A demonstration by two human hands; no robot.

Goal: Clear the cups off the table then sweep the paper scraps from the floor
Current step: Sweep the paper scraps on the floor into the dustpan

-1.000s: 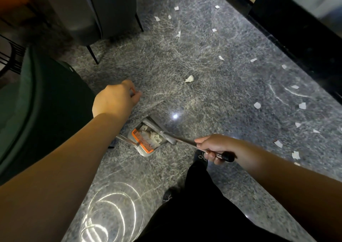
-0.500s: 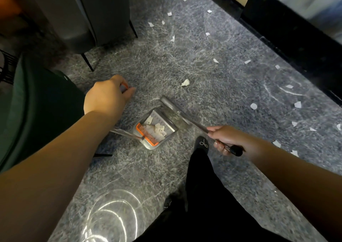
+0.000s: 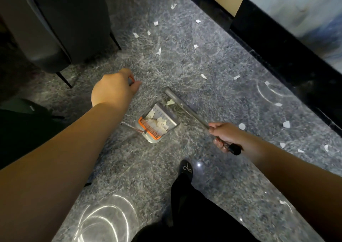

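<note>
A grey dustpan (image 3: 167,122) with an orange comb edge stands on the marble floor, holding several white paper scraps (image 3: 158,125). My left hand (image 3: 114,90) grips the top of the dustpan's long handle, mostly hidden under my fist. My right hand (image 3: 224,136) grips the broom handle (image 3: 192,114) near its black end. The broom's grey head (image 3: 171,93) lies just beyond the pan's mouth, with a crumpled scrap (image 3: 170,102) against it. More loose scraps (image 3: 204,76) lie scattered over the floor beyond and to the right.
A dark chair (image 3: 55,25) on thin black legs stands at the upper left. A green seat (image 3: 22,127) is at the left edge. A black wall base (image 3: 277,44) runs along the right. My black shoe (image 3: 186,169) and trouser leg are below the dustpan.
The broom head has swung out past the pan's mouth and now drags the crumpled scrap toward it. My right hand moved right and lower. The left hand kept its grip.
</note>
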